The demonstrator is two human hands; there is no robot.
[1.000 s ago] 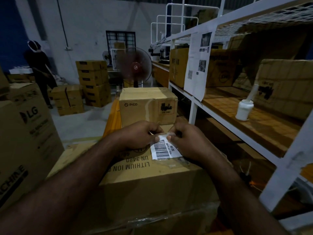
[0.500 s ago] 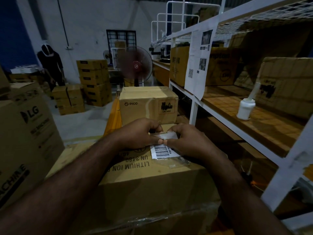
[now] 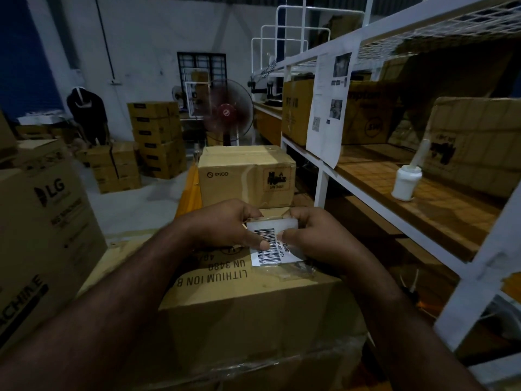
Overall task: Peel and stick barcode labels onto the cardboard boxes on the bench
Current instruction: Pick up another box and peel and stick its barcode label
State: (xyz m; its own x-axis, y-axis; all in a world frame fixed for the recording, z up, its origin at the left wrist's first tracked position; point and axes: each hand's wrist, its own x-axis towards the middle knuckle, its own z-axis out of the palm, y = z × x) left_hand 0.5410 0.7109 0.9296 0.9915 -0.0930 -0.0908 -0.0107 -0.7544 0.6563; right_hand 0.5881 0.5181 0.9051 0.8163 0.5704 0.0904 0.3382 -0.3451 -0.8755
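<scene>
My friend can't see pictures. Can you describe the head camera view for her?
Two bare hands, left hand and right hand, hold a white barcode label above a brown cardboard box printed "LITHIUM ION", in a dim warehouse.

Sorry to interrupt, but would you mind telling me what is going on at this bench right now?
A person is labelling cartons. Both hands, the left hand and the right hand, hold a white barcode label just above the top of the near cardboard box, the one printed with a lithium ion warning. Whether the label is peeled or stuck down yet cannot be told. A PICO box stands right behind.
</scene>
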